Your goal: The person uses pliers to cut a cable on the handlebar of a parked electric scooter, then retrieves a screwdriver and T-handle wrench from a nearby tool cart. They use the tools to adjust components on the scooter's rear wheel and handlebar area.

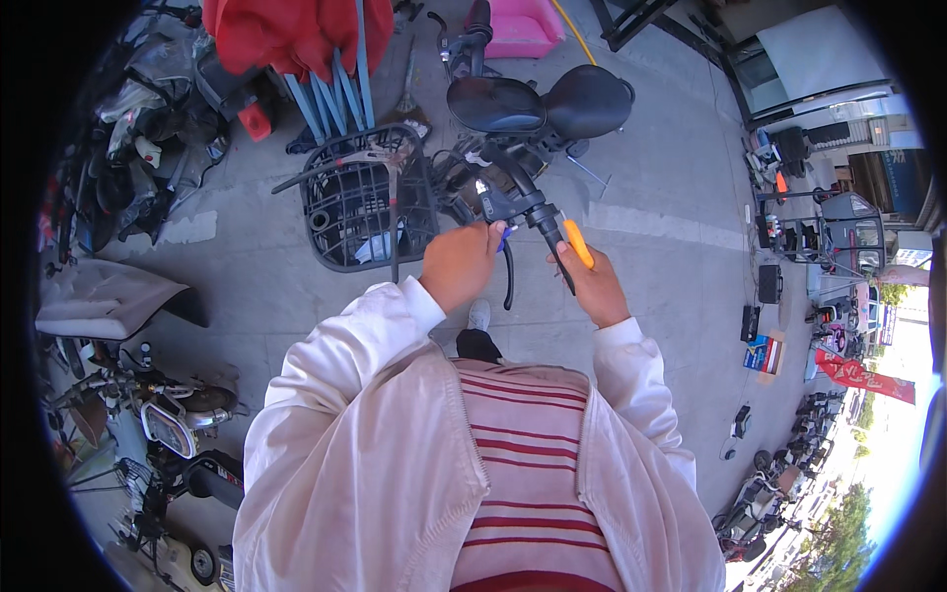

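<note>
In front of me is the handlebar of a bike or scooter, with a black rubber grip (549, 225) and a black brake lever (509, 279) hanging beside it. My left hand (462, 264) is closed at the lever's base. A small blue piece (504, 238) shows at its fingertips; what the fingers hold is mostly hidden. My right hand (596, 288) is wrapped round an orange-handled tool (578, 244) with a thin tip, and its thumb lies close to the grip's end. The lever's metal clamp (485, 193) sits just beyond my left hand.
A black wire basket (318, 229) and a black seat (495, 105) belong to the bike area ahead. Folded red cloth on poles (286, 35) and a pink chair (513, 27) stand farther off. Parked scooters (148, 424) line the left; a blue box (758, 353) lies right.
</note>
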A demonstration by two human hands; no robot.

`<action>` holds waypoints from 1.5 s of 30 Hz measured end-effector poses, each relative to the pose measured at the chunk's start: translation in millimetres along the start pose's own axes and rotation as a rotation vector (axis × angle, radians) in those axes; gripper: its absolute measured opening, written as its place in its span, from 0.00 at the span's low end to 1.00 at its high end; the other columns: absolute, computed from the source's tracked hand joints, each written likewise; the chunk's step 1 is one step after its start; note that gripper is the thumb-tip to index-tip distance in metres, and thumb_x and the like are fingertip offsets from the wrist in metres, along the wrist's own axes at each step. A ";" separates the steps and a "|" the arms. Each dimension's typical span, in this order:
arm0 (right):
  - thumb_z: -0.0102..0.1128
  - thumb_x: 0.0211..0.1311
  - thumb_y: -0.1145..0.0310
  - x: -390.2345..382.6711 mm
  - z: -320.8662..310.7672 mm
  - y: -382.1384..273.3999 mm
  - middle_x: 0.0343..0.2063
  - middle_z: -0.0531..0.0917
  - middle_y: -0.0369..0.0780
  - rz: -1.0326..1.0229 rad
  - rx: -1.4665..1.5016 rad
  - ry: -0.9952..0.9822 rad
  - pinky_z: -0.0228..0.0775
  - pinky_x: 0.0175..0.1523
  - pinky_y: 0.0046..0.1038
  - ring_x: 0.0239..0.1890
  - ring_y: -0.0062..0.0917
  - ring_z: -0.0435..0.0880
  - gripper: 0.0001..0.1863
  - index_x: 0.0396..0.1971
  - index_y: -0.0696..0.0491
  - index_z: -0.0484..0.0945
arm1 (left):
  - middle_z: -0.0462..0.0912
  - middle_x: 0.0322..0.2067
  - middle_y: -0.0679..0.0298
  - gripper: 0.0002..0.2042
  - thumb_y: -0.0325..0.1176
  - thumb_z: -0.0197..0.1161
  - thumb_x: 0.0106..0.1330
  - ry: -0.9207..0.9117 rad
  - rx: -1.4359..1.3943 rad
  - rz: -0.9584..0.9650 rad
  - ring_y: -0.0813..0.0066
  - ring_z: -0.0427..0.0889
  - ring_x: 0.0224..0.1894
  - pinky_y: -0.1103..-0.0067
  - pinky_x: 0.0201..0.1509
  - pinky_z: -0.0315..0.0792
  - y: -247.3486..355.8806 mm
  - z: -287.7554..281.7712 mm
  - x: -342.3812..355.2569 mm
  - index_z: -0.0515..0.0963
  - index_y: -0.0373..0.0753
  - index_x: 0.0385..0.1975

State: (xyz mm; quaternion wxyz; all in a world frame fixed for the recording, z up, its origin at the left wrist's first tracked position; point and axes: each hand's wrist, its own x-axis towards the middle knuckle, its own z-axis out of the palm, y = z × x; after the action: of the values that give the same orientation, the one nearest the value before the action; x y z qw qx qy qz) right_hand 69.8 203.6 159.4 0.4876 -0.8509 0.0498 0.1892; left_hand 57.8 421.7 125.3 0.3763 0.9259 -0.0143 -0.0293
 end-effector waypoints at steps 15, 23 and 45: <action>0.57 0.62 0.54 18.2 -4.0 12.7 0.16 0.75 0.45 -0.238 0.120 -0.011 0.64 0.29 0.35 0.20 0.34 0.73 0.21 0.26 0.61 0.76 | 0.80 0.21 0.49 0.33 0.54 0.33 0.74 -0.055 0.110 -0.341 0.46 0.80 0.28 0.60 0.38 0.73 29.2 3.9 17.3 0.80 0.35 0.21; 0.57 0.64 0.57 23.5 -5.1 20.4 0.19 0.78 0.38 -0.168 0.191 -0.079 0.66 0.33 0.26 0.23 0.23 0.74 0.19 0.26 0.60 0.79 | 0.75 0.13 0.61 0.34 0.57 0.35 0.73 -0.173 -0.157 -0.450 0.69 0.77 0.17 0.74 0.28 0.72 4.0 14.1 25.2 0.77 0.35 0.19; 0.61 0.57 0.61 65.1 253.1 -152.3 0.45 0.73 0.47 -0.626 -0.871 -0.545 0.71 0.51 0.37 0.49 0.40 0.75 0.17 0.40 0.59 0.80 | 0.79 0.39 0.58 0.24 0.49 0.49 0.70 -0.553 -1.060 -0.239 0.68 0.78 0.38 0.75 0.42 0.74 -177.8 26.4 -80.5 0.73 0.32 0.48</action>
State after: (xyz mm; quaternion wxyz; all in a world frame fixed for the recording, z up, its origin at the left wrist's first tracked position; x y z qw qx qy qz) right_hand 101.7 504.0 144.1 0.1218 -0.8674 -0.4122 0.2509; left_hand -23.4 534.7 -14.1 0.7624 0.5658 0.0090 -0.3139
